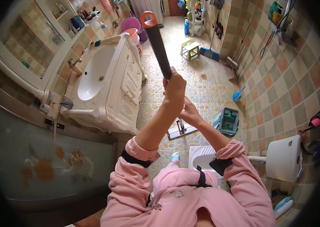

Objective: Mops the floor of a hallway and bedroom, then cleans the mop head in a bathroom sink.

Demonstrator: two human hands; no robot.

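Flat mop (160,55) gripped over pebble-patterned floor (156,89), left hand's (174,87) fingers wrapped round handle; right hand (190,113) set lower, finger closure cannot be told; mop head (182,131) laid on floor; mopping judged under way, share done or left not shown; blue-grey bucket (238,122) placed nearby, green insert (228,118) held inside.

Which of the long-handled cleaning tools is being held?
The flat mop with the dark, orange-ended handle: the left hand and right hand grip it, while the blue-headed broom and brush-like tool farther right stand unheld.
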